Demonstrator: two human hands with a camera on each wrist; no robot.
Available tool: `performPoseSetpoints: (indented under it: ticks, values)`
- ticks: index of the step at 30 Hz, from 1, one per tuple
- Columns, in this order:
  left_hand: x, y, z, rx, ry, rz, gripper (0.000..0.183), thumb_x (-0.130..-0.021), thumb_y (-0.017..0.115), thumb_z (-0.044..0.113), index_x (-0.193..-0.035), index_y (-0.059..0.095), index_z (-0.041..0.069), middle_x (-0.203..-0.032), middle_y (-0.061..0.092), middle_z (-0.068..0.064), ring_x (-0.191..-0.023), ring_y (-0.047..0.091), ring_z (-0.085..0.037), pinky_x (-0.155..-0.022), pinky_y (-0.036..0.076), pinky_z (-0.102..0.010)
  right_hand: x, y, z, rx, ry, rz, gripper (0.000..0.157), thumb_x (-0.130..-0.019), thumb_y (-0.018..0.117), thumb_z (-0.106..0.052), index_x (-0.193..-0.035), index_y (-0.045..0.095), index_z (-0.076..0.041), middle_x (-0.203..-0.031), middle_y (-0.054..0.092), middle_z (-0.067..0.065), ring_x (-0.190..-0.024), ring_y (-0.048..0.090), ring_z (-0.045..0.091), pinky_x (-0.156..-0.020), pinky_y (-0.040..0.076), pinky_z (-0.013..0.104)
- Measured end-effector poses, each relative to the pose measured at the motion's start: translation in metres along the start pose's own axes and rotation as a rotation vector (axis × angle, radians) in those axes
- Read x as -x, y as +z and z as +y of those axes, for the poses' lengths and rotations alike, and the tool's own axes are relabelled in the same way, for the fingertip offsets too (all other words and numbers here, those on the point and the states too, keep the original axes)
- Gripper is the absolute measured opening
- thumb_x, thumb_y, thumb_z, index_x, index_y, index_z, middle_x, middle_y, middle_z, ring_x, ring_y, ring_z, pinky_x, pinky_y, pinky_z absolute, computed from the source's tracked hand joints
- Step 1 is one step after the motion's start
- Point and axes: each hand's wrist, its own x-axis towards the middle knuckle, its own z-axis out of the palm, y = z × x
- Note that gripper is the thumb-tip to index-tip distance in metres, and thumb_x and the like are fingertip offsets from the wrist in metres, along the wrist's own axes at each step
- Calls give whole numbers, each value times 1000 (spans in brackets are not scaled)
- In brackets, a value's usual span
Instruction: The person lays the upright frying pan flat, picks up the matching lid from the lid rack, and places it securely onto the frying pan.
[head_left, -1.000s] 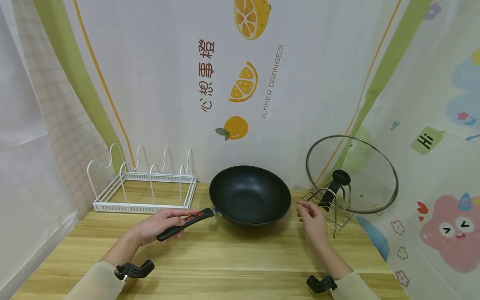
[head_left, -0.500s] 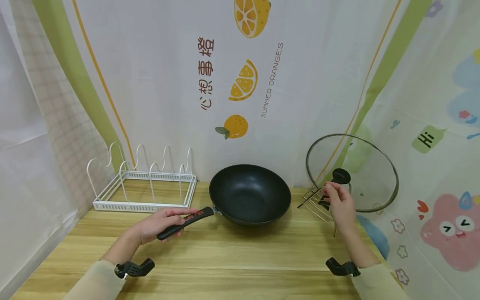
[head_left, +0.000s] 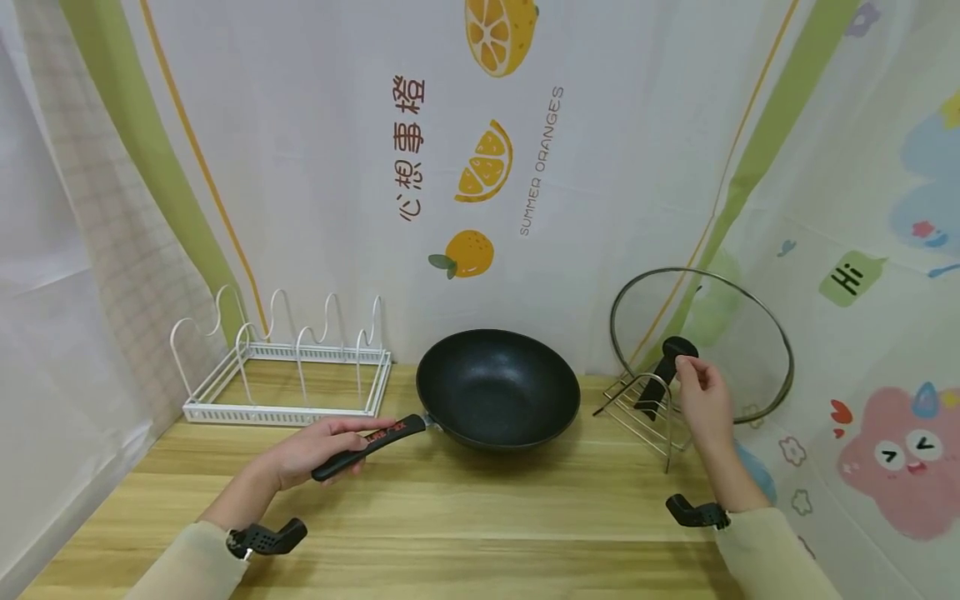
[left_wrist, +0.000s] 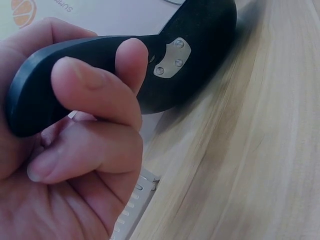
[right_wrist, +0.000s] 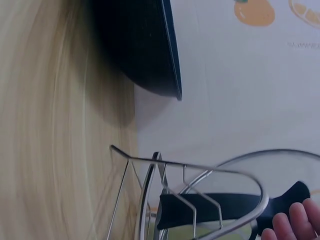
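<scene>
A black wok [head_left: 498, 390] stands on the wooden tabletop, its bowl facing me. My left hand [head_left: 318, 452] grips its black handle [head_left: 345, 465]; in the left wrist view the fingers [left_wrist: 100, 92] curl round it. At right, a large glass lid [head_left: 738, 329] with a metal rim stands on edge in a brass-coloured wire rack [head_left: 669, 427]. My right hand [head_left: 707, 404] pinches the edge of the lid's black knob [head_left: 677, 345] with thumb and forefinger. In the right wrist view several fingertips [right_wrist: 300, 215] lie at the knob end, and the thumb is out of sight.
A white wire rack [head_left: 281, 415] with upright loops stands at the back left, beside the wok. Behind everything hangs a white curtain [head_left: 330, 192] printed with oranges. A patterned cloth [head_left: 817, 350] closes off the right side.
My right hand has moved right and up from beside the wok, past the front of the wire rack, to the lid's knob. My left hand, the wok and the lid have stayed in place.
</scene>
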Motion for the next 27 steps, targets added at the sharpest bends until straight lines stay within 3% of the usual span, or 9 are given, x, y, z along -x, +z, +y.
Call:
performPoseSetpoints:
  ticks: [6, 11, 15, 18, 21, 23, 25, 26, 27]
  values:
    - [0, 0, -1, 1, 7, 1, 49, -107, 50, 22, -154, 45, 14, -87, 61, -8, -66, 58, -11, -49, 44, -20, -6, -3, 8, 23, 57, 25, 59, -96, 48, -69, -124, 56, -18, -104, 59, -9, -90, 52, 6, -75, 44, 27]
    - [-1, -2, -2, 7, 17, -19, 48, -107, 48, 21, -155, 44, 14, -80, 62, -6, -60, 55, -9, -47, 43, -20, -11, -2, 16, 31, 94, -5, 63, -97, 46, -68, -125, 54, -13, -122, 63, 10, -105, 62, 19, -71, 48, 29]
    - [-1, -2, -2, 4, 10, -13, 48, -107, 50, 22, -154, 45, 14, -82, 62, -4, -64, 57, -10, -49, 43, -20, -14, -1, 22, 21, 121, -117, 82, -99, 38, -69, -149, 43, -4, -146, 52, 23, -130, 55, 38, -95, 51, 44]
    - [-1, -2, -2, 0, 4, 0, 49, -106, 51, 23, -154, 46, 15, -85, 62, -5, -66, 58, -12, -50, 44, -20, -18, 0, 25, -5, 160, -211, 94, -97, 35, -73, -160, 26, -3, -158, 38, 26, -142, 42, 44, -114, 39, 55]
    - [-1, -2, -2, 0, 0, 9, 49, -106, 52, 22, -153, 47, 15, -87, 61, -6, -67, 58, -13, -50, 44, -20, -23, 1, 27, -48, 175, -275, 99, -96, 37, -74, -161, 19, -2, -161, 30, 27, -146, 36, 44, -119, 34, 55]
    - [-1, -1, -1, 4, -4, 8, 48, -106, 51, 21, -154, 46, 16, -88, 61, -7, -67, 58, -13, -50, 45, -21, -27, 3, 29, -96, 189, -299, 89, -96, 41, -73, -150, 42, -2, -148, 47, 27, -136, 48, 38, -114, 41, 48]
    - [-1, -1, -1, 4, -5, 8, 48, -106, 50, 19, -154, 46, 16, -89, 61, -8, -67, 58, -13, -50, 45, -20, -30, 3, 30, -136, 202, -324, 69, -95, 44, -73, -114, 59, -9, -113, 60, 14, -107, 58, 27, -98, 46, 40]
    - [-1, 0, -1, 4, -5, 7, 48, -106, 50, 19, -154, 46, 16, -89, 61, -8, -67, 58, -13, -50, 45, -21, -31, 4, 30, -148, 209, -332, 60, -95, 45, -73, -96, 55, -14, -94, 56, 5, -91, 55, 21, -89, 45, 38]
    - [-1, 0, 0, 2, -4, 7, 48, -106, 49, 18, -154, 46, 15, -89, 61, -8, -67, 57, -13, -50, 45, -21, -32, 4, 30, -164, 215, -342, 55, -94, 47, -72, -89, 51, -18, -82, 47, -2, -79, 47, 16, -84, 42, 38]
